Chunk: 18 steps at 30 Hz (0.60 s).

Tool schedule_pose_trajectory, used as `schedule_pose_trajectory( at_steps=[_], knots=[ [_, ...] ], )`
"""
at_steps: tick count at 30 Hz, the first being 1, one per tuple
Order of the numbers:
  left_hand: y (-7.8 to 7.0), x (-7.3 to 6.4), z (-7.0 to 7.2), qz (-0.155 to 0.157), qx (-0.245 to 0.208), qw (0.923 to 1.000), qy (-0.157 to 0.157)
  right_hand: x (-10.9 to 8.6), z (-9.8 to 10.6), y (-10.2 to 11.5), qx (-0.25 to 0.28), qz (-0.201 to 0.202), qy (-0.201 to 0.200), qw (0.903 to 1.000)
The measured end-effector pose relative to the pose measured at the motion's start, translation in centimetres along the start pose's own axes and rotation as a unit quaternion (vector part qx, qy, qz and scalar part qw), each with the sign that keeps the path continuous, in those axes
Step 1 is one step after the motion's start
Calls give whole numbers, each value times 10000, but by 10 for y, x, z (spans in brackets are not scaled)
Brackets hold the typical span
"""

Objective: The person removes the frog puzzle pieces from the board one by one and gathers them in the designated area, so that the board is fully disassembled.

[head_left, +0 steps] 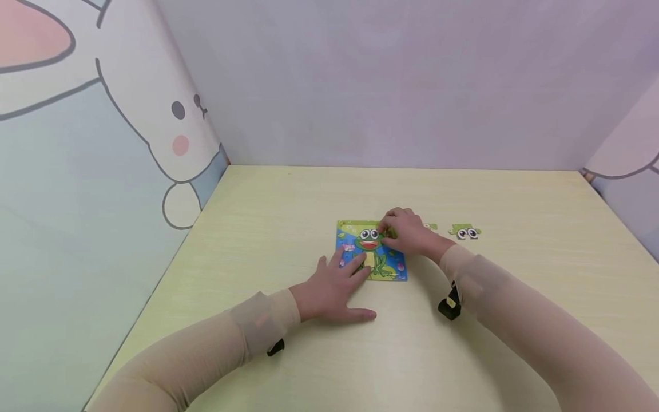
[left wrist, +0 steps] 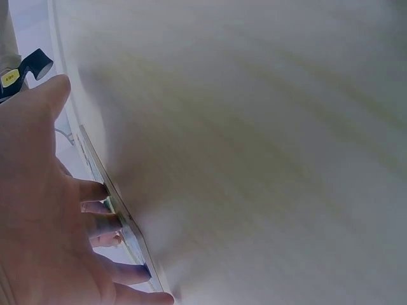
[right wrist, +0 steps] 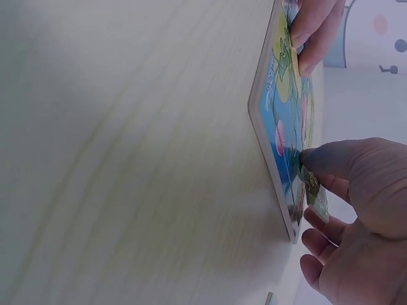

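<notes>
A square frog jigsaw board (head_left: pixel 397 258) lies flat on the table, with blue, green and yellow artwork. My left hand (head_left: pixel 329 290) is spread, its fingertips resting on the board's lower left part and the thumb out to the side. At the board's upper right, my right hand (head_left: pixel 407 231) pinches a small green puzzle piece (right wrist: pixel 316 194) between thumb and fingers. That piece is tilted, with one edge at the board's surface in the right wrist view. My right hand covers the upper right corner of the board in the head view.
Right of the board lies a loose puzzle piece (head_left: pixel 466 232) with printed eyes. Another loose piece (head_left: pixel 431 226) is partly hidden behind my right hand. The pale wooden table (head_left: pixel 278 212) meets a plain wall (head_left: pixel 391 86) at the back and a cartoon-printed wall (head_left: pixel 67 229) at left.
</notes>
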<state>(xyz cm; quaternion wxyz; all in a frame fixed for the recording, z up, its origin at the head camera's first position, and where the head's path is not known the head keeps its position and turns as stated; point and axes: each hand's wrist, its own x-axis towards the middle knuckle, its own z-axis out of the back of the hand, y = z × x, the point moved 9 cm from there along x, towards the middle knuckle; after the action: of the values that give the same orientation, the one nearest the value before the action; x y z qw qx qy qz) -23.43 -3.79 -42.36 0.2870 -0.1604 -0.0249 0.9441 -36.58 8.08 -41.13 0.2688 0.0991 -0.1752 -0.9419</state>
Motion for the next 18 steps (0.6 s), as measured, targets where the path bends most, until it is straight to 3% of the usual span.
schedule_pose_trajectory(
  at_steps=[7, 18],
  knots=[
    [0, 1, -1, -9, 32, 10000, 3, -3, 5, 3, -18, 199, -103, 9997],
    [0, 0, 0, -23, -17, 10000, -38, -11, 10, -2, 790, 387, -294, 9957]
  ],
)
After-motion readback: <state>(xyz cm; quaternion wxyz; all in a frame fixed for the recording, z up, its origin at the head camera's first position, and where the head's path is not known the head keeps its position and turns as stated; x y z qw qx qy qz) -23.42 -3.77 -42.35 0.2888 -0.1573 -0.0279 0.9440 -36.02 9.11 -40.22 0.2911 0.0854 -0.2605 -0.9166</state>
